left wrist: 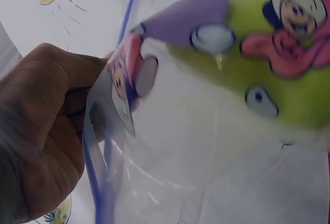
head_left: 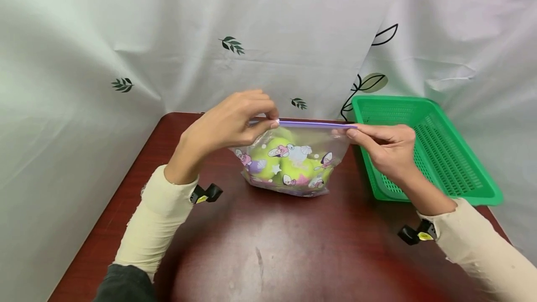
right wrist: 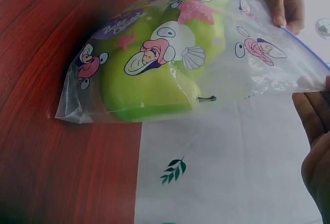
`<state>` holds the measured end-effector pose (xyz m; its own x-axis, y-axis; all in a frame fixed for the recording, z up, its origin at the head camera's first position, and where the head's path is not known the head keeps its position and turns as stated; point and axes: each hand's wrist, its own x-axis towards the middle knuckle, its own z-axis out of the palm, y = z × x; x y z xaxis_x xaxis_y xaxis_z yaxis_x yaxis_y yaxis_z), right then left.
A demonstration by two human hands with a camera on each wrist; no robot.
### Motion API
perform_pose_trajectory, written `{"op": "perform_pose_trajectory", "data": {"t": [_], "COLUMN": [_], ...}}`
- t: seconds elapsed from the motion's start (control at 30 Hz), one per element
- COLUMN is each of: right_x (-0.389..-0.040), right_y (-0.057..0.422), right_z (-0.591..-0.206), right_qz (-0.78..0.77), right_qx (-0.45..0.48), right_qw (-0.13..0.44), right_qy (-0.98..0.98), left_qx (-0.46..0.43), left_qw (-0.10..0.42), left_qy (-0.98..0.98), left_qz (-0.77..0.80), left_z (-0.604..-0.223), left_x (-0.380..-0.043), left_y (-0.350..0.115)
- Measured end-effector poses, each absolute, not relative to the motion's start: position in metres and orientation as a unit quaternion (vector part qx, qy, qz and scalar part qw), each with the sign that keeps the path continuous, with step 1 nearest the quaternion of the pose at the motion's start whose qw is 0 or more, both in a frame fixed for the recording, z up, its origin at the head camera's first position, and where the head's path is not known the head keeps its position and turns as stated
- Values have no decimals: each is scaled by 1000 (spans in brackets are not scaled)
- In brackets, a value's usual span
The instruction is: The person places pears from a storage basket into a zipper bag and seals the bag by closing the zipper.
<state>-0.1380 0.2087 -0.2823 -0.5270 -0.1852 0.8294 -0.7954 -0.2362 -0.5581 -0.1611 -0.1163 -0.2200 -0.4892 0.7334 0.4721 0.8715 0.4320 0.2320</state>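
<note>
A clear zip bag (head_left: 325,143) with a purple zip strip (head_left: 314,124) stands on the table, printed with cartoon shells and stars. Inside sit several green fruits (head_left: 270,164); a dark stem shows on one fruit (right wrist: 149,92) in the right wrist view. My left hand (head_left: 235,120) pinches the zip strip left of its middle, thumb and fingertips together. At the strip's right end, my right hand (head_left: 390,150) pinches the corner between thumb and fingers. The left wrist view has the left hand (left wrist: 46,115) close against the bag's purple edge.
A green plastic basket (head_left: 465,148) with perforated walls stands to the right, partly behind the right hand. The dark red table (head_left: 251,246) reaches back to a white curtain (head_left: 272,22) with leaf prints.
</note>
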Motion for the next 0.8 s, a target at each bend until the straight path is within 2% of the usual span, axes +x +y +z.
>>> {"op": "perform_pose_trajectory", "data": {"t": [0.3,0.8], "right_x": [-132,-120], "right_y": [215,224], "right_z": [-280,-282], "right_qz": [644,643], "right_qx": [456,443], "right_qw": [239,234], "right_qy": [-565,-579], "left_qx": [-485,-480], "left_qw": [150,146], "left_qy": [-829,-834], "left_qz": [-235,-229], "left_z": [-217,-222], "left_x": [-151,-145], "left_y": [-126,-133]}}
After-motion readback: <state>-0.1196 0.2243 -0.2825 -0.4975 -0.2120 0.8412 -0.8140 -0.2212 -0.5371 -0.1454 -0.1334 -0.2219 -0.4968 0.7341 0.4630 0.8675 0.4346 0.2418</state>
